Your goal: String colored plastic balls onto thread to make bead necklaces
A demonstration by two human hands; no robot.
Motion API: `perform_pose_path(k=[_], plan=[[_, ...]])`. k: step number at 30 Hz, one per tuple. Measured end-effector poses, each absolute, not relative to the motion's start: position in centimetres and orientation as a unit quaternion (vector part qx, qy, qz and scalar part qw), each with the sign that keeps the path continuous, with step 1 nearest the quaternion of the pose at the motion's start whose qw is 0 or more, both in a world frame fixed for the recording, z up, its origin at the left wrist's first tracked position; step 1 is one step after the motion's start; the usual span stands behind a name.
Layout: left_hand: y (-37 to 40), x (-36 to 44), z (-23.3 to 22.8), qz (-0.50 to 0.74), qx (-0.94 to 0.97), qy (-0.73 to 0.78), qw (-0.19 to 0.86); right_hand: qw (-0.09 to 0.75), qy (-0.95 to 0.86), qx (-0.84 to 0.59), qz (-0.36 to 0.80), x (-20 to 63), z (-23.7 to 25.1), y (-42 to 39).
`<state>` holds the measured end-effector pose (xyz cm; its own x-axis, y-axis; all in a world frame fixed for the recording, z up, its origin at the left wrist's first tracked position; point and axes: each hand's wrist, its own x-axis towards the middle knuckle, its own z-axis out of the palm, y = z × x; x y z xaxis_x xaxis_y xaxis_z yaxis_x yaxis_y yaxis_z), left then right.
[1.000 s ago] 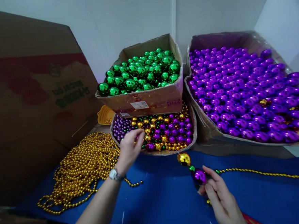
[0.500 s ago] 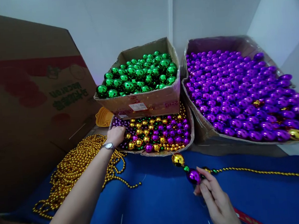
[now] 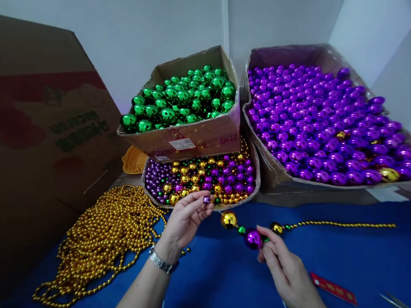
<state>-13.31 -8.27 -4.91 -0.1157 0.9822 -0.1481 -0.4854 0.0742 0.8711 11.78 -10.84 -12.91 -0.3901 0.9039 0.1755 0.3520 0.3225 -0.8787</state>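
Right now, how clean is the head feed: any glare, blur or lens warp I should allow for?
Head view: sharp at centre, where the left hand pinches a small purple bead; bright glints on the green balls and purple balls; wide-angle warp bends the cardboard sheet and wall edges; corners dim, and the right hand is slightly soft.

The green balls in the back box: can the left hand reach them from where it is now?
Probably yes. The left hand pinches a small purple bead beside the mixed tray; the green balls lie uncovered behind it.

Glossy metallic-look beads (image 3: 200,180); matt cardboard box (image 3: 204,137); matt blue cloth (image 3: 228,274).
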Motion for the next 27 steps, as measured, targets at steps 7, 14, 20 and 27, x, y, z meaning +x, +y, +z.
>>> perform_pose_path(k=[7,14,20,27], plan=[[-8.6,-12.0,-5.6,0.6,0.295,0.418,0.615,0.34,-0.743,-0.442,0.369,12.0,-12.8,-10.6],[-9.1,-12.2,-5.2,0.564,0.394,0.483,0.542,0.351,-0.78,-0.434,0.283,12.1,-13.2,-10.4],[-9.6,-12.4,-6.0,0.483,0.465,0.507,0.542,0.332,-0.83,-0.39,0.22,11.6,-15.2,-10.7],[-10.4,-10.9,-7.3,0.482,0.527,0.554,0.428,0.203,-0.866,-0.397,0.224,12.1,-16.1,-10.9]])
